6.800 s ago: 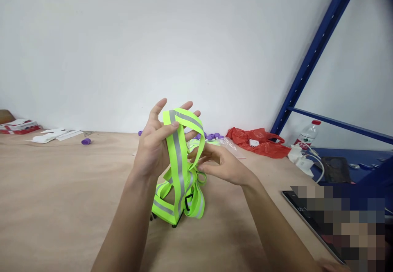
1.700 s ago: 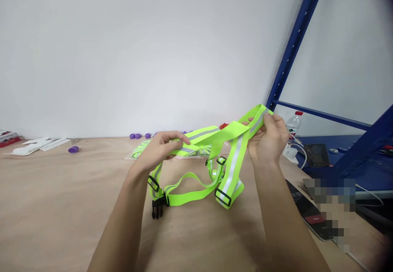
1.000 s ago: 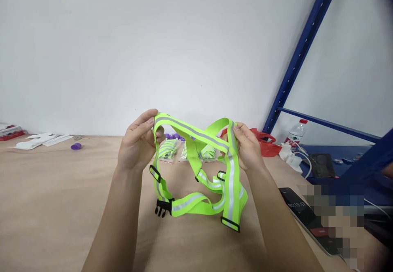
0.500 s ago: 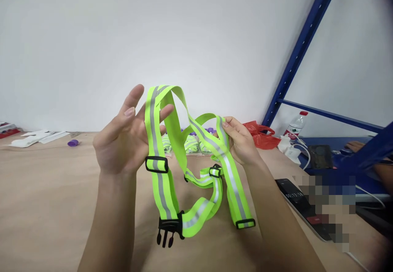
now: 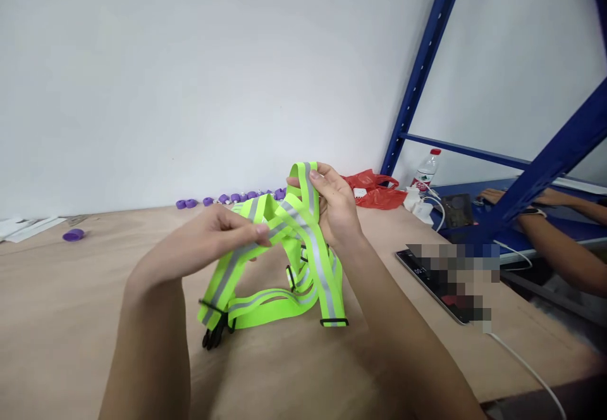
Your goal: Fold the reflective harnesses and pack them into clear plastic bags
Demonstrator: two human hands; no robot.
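Between my hands is a neon-yellow reflective vest (image 5: 313, 243) made of elastic straps with grey stripes and black sliders. My left hand (image 5: 203, 240) pinches a strap near the crossing, thumb on top. My right hand (image 5: 336, 202) grips an upper strap loop between thumb and fingers. One strap slants down on the left to a slider and a black buckle (image 5: 215, 334). On the right, another strap hangs to a black slider (image 5: 334, 322). The lower straps curve across between them, above or on the brown table surface (image 5: 265, 382); contact cannot be made out.
Several purple rolls (image 5: 251, 196) line the wall. A lone purple ring (image 5: 73, 235) lies at left. Rightward are a red plastic bag (image 5: 379, 192), a bottle (image 5: 425, 170), a partly blurred phone (image 5: 431, 284) with its cable, and a blue rack (image 5: 420, 85). Another person's arms (image 5: 559, 217) rest beyond it.
My left hand has turned palm down and closed on a strap, where its fingers were spread inside the loop. The vest is lower and more bunched. The view has shifted right.
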